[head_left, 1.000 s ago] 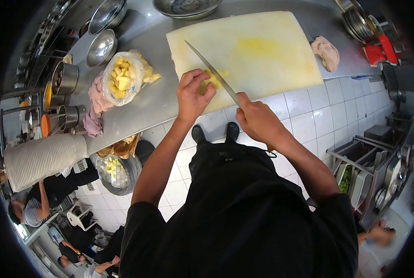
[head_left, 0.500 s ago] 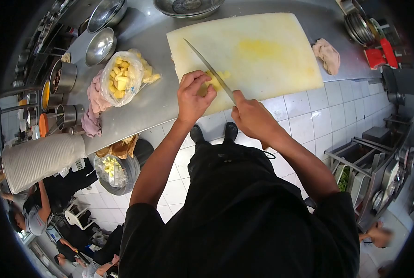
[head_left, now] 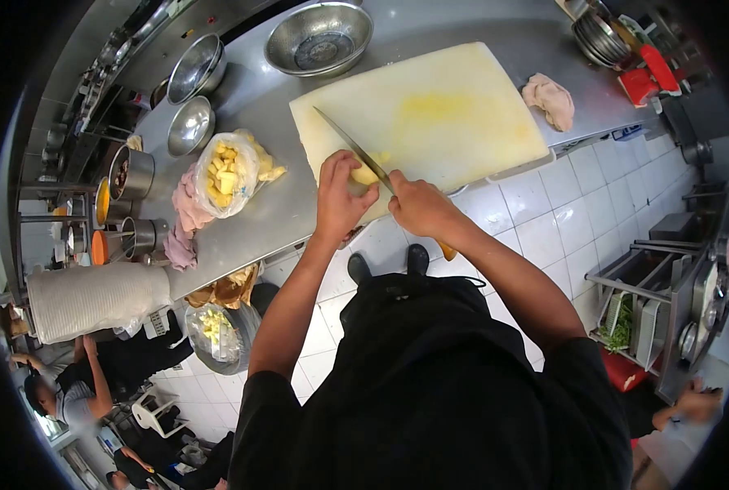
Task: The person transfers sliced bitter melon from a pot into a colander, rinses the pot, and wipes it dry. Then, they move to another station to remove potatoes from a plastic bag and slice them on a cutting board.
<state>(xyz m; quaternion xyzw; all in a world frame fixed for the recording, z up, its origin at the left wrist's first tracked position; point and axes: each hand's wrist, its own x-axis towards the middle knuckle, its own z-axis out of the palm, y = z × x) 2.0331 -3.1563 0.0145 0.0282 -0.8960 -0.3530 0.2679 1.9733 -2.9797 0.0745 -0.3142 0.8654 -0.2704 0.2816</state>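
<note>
Your left hand (head_left: 341, 196) pinched the yellow piece (head_left: 367, 175) at the near edge of the cutting board (head_left: 454, 122), by the counter's (head_left: 287, 192) front. Your right hand (head_left: 417, 206) was wrapped tight round the knife (head_left: 352, 147). Best kept that pinch curled back from the blade.

No words, labels, brands, numbers or signs can be read. The knife (head_left: 350, 144) blade, the board (head_left: 462, 106), the bag (head_left: 227, 171) and the red box (head_left: 640, 82) show no legible marks.

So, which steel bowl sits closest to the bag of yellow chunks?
The smallest bowl, right beside the bag; the large bowl and middle bowl stand farther back.
</note>
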